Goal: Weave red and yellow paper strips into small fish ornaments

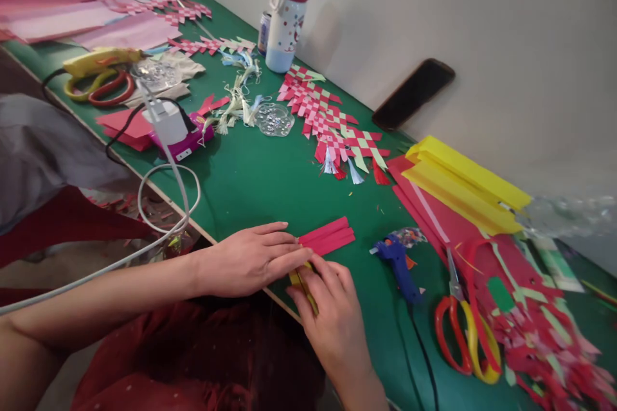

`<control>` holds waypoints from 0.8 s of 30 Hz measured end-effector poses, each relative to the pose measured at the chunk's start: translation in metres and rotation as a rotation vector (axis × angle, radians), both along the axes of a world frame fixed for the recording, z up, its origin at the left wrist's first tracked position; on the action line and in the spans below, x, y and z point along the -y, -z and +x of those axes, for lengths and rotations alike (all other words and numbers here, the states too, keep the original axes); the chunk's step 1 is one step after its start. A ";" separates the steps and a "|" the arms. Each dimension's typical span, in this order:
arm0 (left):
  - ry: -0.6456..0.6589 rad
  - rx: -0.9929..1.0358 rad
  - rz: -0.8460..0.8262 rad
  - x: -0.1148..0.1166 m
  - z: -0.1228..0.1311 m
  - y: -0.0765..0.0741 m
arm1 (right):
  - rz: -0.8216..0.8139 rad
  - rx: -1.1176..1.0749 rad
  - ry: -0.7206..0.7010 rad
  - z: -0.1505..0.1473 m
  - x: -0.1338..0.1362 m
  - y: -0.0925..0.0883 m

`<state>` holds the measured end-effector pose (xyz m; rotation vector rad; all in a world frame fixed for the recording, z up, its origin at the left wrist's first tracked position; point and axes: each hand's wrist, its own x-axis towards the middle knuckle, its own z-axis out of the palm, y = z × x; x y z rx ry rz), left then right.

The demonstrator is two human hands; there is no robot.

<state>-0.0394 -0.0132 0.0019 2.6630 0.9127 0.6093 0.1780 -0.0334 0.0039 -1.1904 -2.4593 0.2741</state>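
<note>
Folded red paper strips (326,236) lie on the green table near its front edge. My left hand (253,258) rests flat over their near end, fingers stretched out and pressing on them. My right hand (332,305) is closed around a slim yellow tool (304,289) with a dark lengthwise line. Its tip is hidden under my fingers, next to my left fingertips, so I cannot tell its exact kind. To the right of my hands lies a blue glue gun (399,266) with a black cord.
Red-and-yellow scissors (466,334) lie beside a pile of paper scraps (544,334). Woven paper fish (332,118), a plastic dish (274,119), a bottle (290,15), a phone (413,94) and yellow paper (467,186) stand or lie farther back. A white cable (180,205) loops over the left edge.
</note>
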 end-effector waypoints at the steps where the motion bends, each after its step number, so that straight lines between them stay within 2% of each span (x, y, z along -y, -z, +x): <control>1: -0.007 -0.004 -0.001 -0.001 0.000 0.000 | -0.017 -0.003 0.003 -0.001 0.000 -0.001; 5: -0.011 -0.018 -0.001 -0.003 0.002 0.002 | -0.049 -0.093 0.016 0.005 0.002 -0.005; 8: -0.016 -0.013 0.014 -0.003 0.002 0.004 | -0.023 -0.159 0.084 0.019 0.007 -0.008; 15: -0.033 -0.043 0.078 -0.003 0.004 0.003 | 0.016 -0.088 0.177 0.035 0.026 -0.002; 19: -0.022 -0.043 0.099 -0.004 0.004 0.005 | 0.017 -0.080 0.192 0.032 0.027 0.001; 24: -0.041 -0.037 0.058 -0.004 0.004 0.004 | -0.022 -0.079 0.175 0.034 0.027 -0.004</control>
